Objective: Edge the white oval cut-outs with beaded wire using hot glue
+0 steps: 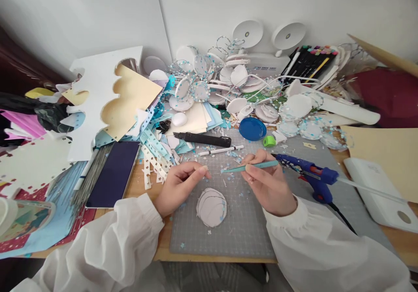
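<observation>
Held like a pen in my right hand (269, 183), a pair of teal tweezers (251, 166) points left, its tips over the grey cutting mat (241, 235). My left hand (181, 185) hovers at the mat's left side with thumb and fingers closed together; whether anything tiny is between them I cannot make out. Below and between both hands lies a white round disc (211, 207) with thin wire curving across it and a few small blue pieces on its right side. Tiny pale blue and white paper cutouts (233, 155) are scattered on the mat.
A blue glue gun (307, 170) lies right of my right hand. Behind the hands are a black utility knife (204, 139), a white pen (222, 150), a blue lid (252, 129) and wire-wrapped discs (196, 78). A phone (114, 174) lies left; a white box (379, 192) right.
</observation>
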Tool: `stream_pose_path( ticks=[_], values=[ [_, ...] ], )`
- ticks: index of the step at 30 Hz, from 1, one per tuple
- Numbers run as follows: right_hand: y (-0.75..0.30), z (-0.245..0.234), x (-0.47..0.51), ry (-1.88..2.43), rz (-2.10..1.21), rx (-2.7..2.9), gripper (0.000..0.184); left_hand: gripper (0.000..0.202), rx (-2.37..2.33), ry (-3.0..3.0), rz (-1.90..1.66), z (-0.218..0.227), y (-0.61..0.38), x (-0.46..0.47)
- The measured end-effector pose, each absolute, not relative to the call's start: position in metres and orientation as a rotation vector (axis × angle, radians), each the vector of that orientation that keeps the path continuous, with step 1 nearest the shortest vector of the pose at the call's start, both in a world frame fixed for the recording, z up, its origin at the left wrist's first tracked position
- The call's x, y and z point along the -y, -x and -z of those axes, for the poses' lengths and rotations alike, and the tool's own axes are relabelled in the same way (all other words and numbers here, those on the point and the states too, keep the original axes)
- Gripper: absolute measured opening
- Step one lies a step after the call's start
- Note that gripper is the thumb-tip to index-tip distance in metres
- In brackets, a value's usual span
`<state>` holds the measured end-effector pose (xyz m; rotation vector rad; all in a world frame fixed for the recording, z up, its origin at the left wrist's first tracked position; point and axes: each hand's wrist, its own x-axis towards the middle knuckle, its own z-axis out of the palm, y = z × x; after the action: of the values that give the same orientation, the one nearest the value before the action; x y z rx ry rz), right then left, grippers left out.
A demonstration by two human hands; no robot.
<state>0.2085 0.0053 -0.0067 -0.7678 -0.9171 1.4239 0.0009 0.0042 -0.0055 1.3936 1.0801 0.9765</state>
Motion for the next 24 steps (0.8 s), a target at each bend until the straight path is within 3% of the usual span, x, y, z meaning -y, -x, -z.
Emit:
stream_pose_path(
  ticks=[4, 10, 16, 24],
  values=[
    [-0.208, 0.01, -0.001, 0.786, -1.153, 1.131, 0.015, 0.032, -1.079, -1.442, -0.924, 0.002, 0.001, -0.003],
    [-0.203, -0.004, 0.01, 0.734, -0.475, 1.749, 0.029, 0.033, -1.015, -1.404, -0.877, 0.0, 0.0, -0.003],
    [-0.18, -0.006, 0.016, 0.534, 0.02, 2.162, 0.019, 0.052, -0.881, -1.329, -0.841, 0.006, 0.001, -0.001],
    [-0.167, -0.061, 0.031, 0.821, -0.116, 2.434, 0.037, 0.041, -0.89, -0.901, -0.943, 0.01, -0.003, -0.002]
  ],
)
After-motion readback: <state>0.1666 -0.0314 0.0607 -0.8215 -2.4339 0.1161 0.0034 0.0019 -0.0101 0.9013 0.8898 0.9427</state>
